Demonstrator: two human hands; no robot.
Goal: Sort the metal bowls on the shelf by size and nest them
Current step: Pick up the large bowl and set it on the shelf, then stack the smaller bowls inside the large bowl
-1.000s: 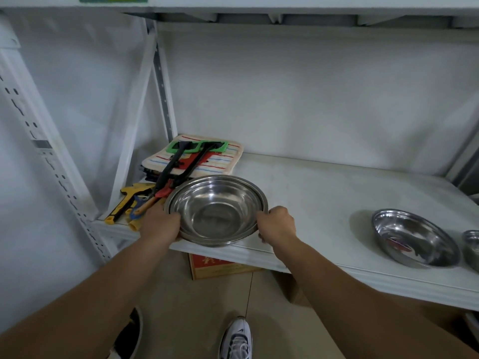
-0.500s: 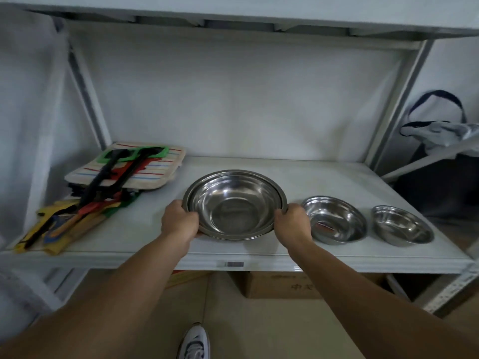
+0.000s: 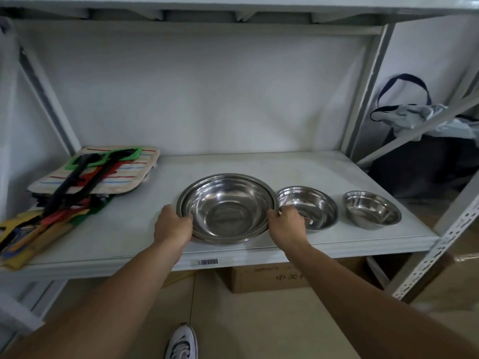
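Head view, looking down at a grey metal shelf [image 3: 155,237]. Three steel bowls sit in a row along its front half, all upright and open-side up. Large bowl [image 3: 226,207] at centre. Medium bowl [image 3: 309,206] just beside it at its 3 o'clock, rims nearly touching; whether they actually meet I cannot tell. Small bowl [image 3: 371,209] further out at 3 o'clock, a clear gap between it and the medium one.

Left hand [image 3: 173,225] grips the large bowl's rim at about 8 o'clock, thumb hooked over the lip, fingers tucked beneath. Right hand [image 3: 285,224] grips the same rim at about 4 o'clock, thumb on the lip, knuckles covering the near left edge of the medium bowl. Both hands closed onto the rim. Bowl's base looks to be resting on the shelf board; not certain.

At 9 o'clock from the large bowl, well apart: a striped mat [image 3: 103,172] with black-handled, coloured utensils [image 3: 64,200] lying across it, spilling toward the shelf's front left corner.

Below the shelf: cardboard box [image 3: 261,278], white shoe [image 3: 181,343] on tan floor.
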